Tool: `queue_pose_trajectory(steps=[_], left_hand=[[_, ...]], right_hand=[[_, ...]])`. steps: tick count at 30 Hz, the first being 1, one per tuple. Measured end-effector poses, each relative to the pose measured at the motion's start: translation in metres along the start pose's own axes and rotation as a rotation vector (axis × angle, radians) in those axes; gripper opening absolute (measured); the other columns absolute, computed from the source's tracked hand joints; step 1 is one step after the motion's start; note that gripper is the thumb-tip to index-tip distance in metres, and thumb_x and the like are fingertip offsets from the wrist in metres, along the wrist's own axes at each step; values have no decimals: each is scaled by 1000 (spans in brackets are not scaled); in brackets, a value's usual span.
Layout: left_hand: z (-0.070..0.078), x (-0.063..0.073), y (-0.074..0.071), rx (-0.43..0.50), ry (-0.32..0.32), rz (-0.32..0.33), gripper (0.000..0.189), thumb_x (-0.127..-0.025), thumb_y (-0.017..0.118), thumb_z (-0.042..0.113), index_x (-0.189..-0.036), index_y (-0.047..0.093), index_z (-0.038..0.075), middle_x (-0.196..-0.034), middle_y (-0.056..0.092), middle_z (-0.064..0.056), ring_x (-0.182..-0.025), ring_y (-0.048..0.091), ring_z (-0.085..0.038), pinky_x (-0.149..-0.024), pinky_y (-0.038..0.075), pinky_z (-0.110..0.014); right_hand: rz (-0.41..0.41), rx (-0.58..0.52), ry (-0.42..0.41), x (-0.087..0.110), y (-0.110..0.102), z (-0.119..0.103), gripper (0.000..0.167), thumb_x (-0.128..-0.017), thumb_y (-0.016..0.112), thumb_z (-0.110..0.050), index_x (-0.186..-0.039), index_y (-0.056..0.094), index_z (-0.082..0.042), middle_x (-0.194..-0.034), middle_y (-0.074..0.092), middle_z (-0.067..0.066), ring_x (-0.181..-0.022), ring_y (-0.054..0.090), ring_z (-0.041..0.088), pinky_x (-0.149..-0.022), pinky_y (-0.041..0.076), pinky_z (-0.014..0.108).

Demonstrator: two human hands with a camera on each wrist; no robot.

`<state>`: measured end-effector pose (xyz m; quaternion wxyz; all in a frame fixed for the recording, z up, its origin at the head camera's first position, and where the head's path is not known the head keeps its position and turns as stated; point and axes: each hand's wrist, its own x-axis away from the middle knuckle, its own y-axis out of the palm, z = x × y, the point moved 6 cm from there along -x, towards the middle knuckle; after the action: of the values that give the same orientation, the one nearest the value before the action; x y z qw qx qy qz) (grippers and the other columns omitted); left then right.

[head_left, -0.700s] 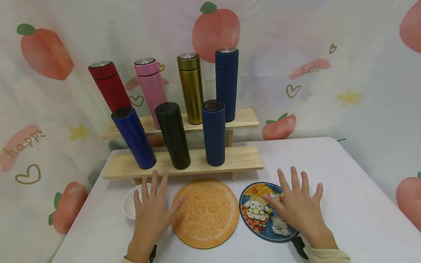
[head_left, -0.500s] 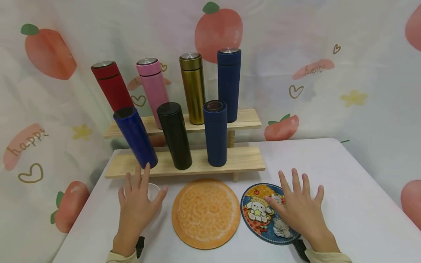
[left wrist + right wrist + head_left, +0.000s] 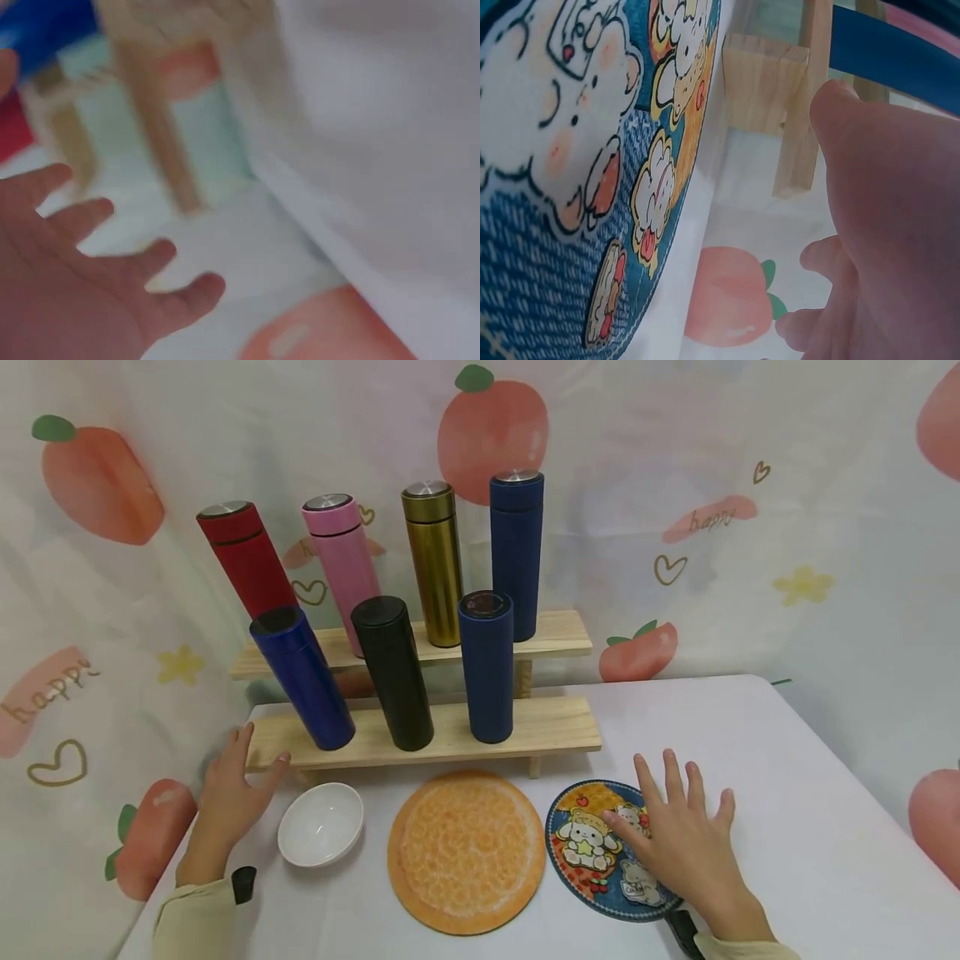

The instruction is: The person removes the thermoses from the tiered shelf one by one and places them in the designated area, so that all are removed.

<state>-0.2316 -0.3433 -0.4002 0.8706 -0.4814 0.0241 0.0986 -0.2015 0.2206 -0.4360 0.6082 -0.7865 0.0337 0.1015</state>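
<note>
My left hand [image 3: 231,797] is at the left end of the wooden stand [image 3: 551,724], fingers spread and holding nothing. Just right of it a white bowl [image 3: 321,825] sits on the table. The blue bottle [image 3: 303,681] on the lower shelf is the bottle closest to that hand. Over the right part of a round cartoon-patterned mat [image 3: 588,839] hovers my right hand [image 3: 693,843], its fingers apart and nothing in them. Between the bowl and this mat lies a round orange-brown mat [image 3: 468,852]. In the left wrist view the left hand's fingers are blurred.
The lower shelf also carries a black bottle [image 3: 393,672] and a navy bottle [image 3: 487,668]. Behind, the upper shelf bears a red bottle [image 3: 247,560], a pink bottle [image 3: 343,568], a gold bottle [image 3: 433,564] and a taller navy bottle [image 3: 517,556]. A patterned cloth [image 3: 600,435] hangs behind the table.
My left hand has swung left, from in front of the bowl to the stand's left end, uncovering the bowl. The right hand has stayed over the cartoon mat.
</note>
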Motion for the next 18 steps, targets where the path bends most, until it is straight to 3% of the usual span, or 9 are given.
queue_pose_trajectory(steps=[4, 6, 11, 16, 18], left_hand=[[-25, -19, -2, 60, 56, -19, 89, -110, 54, 48, -167, 14, -8, -167, 11, -43, -149, 18, -68, -116, 20, -81], [-37, -24, 0, 122, 30, -60, 89, -110, 52, 48, -168, 10, -6, -168, 10, -43, -150, 16, -66, -118, 19, -80], [-58, -27, 13, 315, -75, -178, 92, -112, 47, 53, -171, -5, 6, -175, -5, -29, -157, 5, -58, -121, 11, -77], [-62, -30, 19, 282, -65, -152, 94, -110, 51, 53, -170, 0, 1, -174, -12, -28, -157, -2, -59, -121, 8, -78], [-60, -33, 19, 247, -49, -125, 94, -110, 53, 52, -169, 4, -2, -174, -7, -30, -156, 2, -60, -121, 11, -78]], right_hand=[[-19, -14, 1, 0, 0, 0, 101, -96, 68, -66, -165, 34, -1, -168, 16, 39, -151, 12, 65, -109, 3, 91], [-34, -27, 3, 0, 0, -1, 101, -97, 67, -67, -166, 33, -2, -169, 16, 39, -151, 12, 64, -109, 3, 91], [-35, -60, 4, -2, -3, -2, 99, -98, 69, -62, -166, 32, -1, -168, 17, 39, -151, 14, 64, -109, 6, 91], [-3, -82, -11, -8, -14, -3, 97, -99, 69, -59, -167, 30, 0, -168, 19, 39, -150, 18, 63, -109, 11, 90], [5, -96, -17, -10, -19, -4, 96, -100, 69, -58, -167, 30, 0, -168, 20, 39, -151, 19, 63, -109, 13, 90]])
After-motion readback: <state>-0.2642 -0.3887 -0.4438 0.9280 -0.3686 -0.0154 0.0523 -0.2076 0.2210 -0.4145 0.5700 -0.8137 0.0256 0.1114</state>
